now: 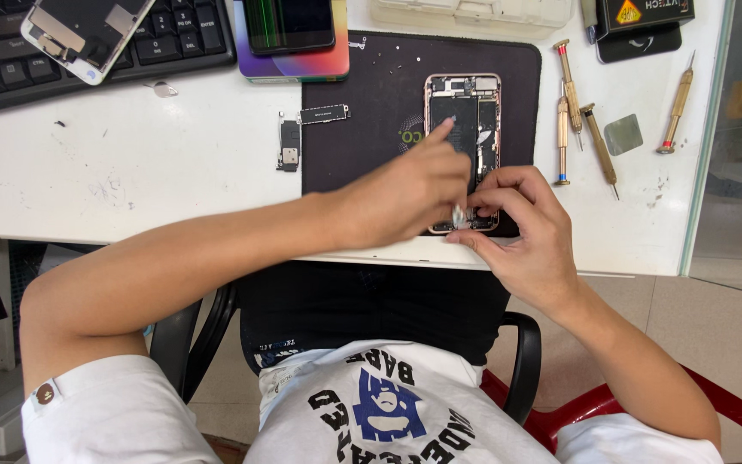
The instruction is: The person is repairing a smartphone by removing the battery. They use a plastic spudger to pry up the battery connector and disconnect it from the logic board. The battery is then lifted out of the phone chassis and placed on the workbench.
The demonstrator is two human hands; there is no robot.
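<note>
An opened phone (464, 112) with a rose-gold frame lies on a black mat (362, 129), its inner parts showing. My left hand (405, 193) reaches across the mat. Its index finger is stretched out onto the phone's middle, and its thumb and other fingers pinch a small silvery piece (459, 213) at the phone's near end. My right hand (521, 228) comes in from the right, its curled fingertips gripping the phone's lower edge right beside that piece. The bottom of the phone is hidden under both hands.
Several screwdrivers (570, 94) and a thin metal plate (623, 134) lie right of the mat. Two small loose parts (289, 143) sit left of it. A keyboard (173, 39) carries a detached screen (88, 30). A cracked phone (289, 24) rests on a colourful box, with a plastic case (474, 10) behind the mat.
</note>
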